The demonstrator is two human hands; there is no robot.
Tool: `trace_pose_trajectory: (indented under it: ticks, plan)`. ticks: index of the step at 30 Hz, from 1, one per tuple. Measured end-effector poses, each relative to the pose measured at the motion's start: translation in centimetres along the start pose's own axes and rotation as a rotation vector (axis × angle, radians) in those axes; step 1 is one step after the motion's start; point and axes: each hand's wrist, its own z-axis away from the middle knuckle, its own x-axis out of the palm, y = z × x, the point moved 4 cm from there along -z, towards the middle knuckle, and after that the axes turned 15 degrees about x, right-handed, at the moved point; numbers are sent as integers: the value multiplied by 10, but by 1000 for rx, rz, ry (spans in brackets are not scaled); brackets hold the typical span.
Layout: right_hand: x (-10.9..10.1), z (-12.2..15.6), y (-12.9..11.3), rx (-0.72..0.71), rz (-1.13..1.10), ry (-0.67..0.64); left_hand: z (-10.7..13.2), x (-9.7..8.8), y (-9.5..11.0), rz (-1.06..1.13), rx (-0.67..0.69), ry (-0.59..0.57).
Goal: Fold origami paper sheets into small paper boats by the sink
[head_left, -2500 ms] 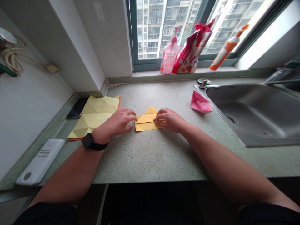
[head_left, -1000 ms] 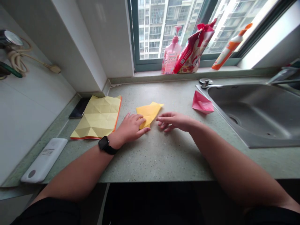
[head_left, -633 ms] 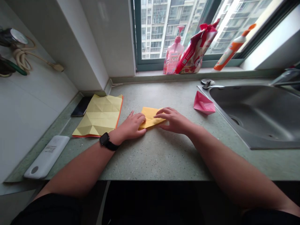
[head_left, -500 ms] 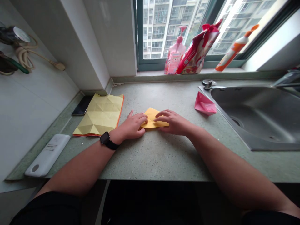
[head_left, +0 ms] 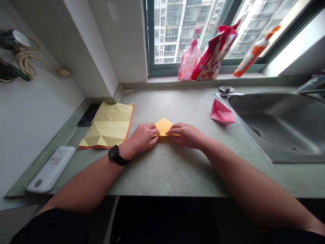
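Note:
On the counter between my hands lies a folded sheet of yellow-orange origami paper (head_left: 164, 126), its pointed end facing the window. Thumb and fingers of my left hand (head_left: 144, 135) are closed on the paper's left near edge. My right hand (head_left: 189, 135) pinches the right end of that same edge. The fingers hide both side corners of the paper. To the left lies a stack of creased paper (head_left: 109, 123), pale yellow on top with orange-red edges below. A folded pink paper shape (head_left: 222, 112) stands to the right, apart from my hands.
A steel sink (head_left: 286, 125) is set into the counter (head_left: 167, 169) at right. A dark phone (head_left: 88, 114) is partly under the paper stack, with a white power bank-like device (head_left: 52, 169) nearer me. A pink pump bottle (head_left: 190, 59) and a red bag (head_left: 215, 54) stand on the windowsill.
My right fingers have come down from above the paper and closed on its near edge. My left fingers have also closed in on it, and the edge now looks narrower and slightly raised.

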Motion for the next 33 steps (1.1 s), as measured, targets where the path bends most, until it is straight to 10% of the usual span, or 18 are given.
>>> trace_pose_trajectory:
  ticks: [19, 33]
  plan:
    - [-3, -4, 7, 237, 101, 43, 3, 7, -16, 106, -57, 177]
    - [2, -10, 12, 265, 149, 148, -6, 11, -11, -60, 69, 98]
